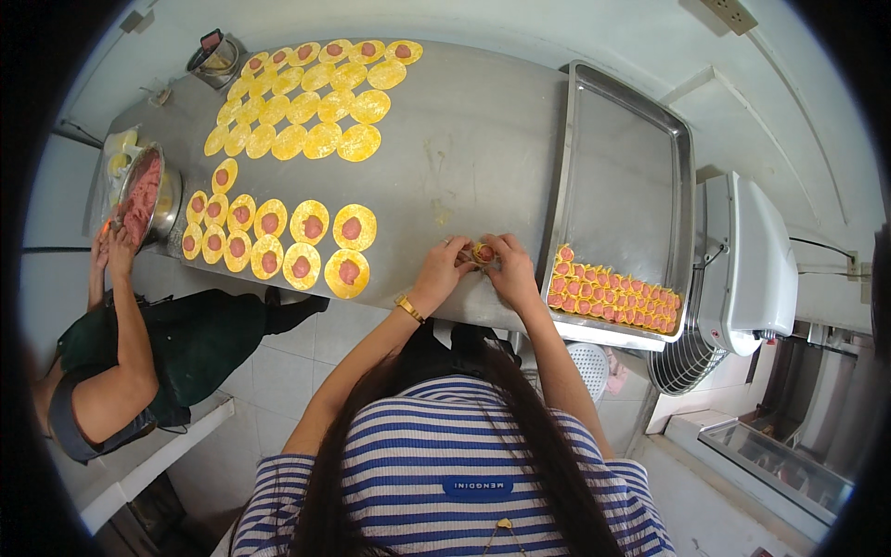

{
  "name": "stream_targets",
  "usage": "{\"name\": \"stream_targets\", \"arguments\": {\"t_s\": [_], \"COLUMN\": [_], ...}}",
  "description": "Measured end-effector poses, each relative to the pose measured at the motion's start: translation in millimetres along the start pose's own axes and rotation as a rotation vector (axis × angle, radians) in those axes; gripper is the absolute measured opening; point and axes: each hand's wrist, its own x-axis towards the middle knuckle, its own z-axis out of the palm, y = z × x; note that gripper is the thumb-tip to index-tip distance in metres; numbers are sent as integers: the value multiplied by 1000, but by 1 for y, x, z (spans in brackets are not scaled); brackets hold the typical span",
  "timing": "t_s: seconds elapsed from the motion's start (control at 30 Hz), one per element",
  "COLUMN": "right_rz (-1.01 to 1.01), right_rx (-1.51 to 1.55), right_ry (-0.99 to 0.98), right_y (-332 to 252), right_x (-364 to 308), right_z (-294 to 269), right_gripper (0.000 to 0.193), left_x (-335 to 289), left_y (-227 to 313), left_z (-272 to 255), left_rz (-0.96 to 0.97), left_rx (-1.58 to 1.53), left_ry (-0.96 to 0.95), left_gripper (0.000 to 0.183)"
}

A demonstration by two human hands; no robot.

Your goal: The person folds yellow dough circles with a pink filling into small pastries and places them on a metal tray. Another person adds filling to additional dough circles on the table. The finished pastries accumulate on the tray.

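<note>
Between my two hands, over the near edge of the steel table, is a small dumpling (pixel 483 252) with a yellow wrapper gathered around pink meat filling. The fingers of my left hand (pixel 447 267) close on its left side, and those of my right hand (pixel 510 266) close on its right. To the left lie rows of round yellow wrappers (pixel 322 140), some bare and some topped with a lump of pink filling (pixel 349 271). On my right, a metal tray (pixel 624 139) holds several rows of open-topped dumplings (pixel 608 295) packed at its near end.
A co-worker's hands (pixel 116 243) are at a metal bowl (pixel 167 200) of pink meat filling at the table's left end. A metal container (pixel 215 60) stands at the far left corner. Right of the tray is a white machine (pixel 747 260) with a wire guard.
</note>
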Motion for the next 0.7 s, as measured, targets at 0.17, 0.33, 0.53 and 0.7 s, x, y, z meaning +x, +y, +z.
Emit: {"name": "stream_targets", "arguments": {"t_s": [0.17, 0.33, 0.53, 0.7], "right_rz": [45, -118, -98, -123], "right_rx": [-5, -136, -17, 65], "right_ry": [-90, -106, -88, -60], "right_y": [-5, -10, -2, 3], "right_x": [2, 1, 3, 2], "right_z": [1, 3, 0, -8], "right_gripper": [40, 33, 36, 39], "left_x": [1, -4, -10, -13], "left_y": [-2, -7, 1, 9], "left_z": [-1, -4, -8, -4], "left_rz": [56, -70, -123, -143], "left_rx": [44, -80, -102, -41], "left_ry": [-11, -32, -32, -25], "left_gripper": [25, 25, 24, 25]}}
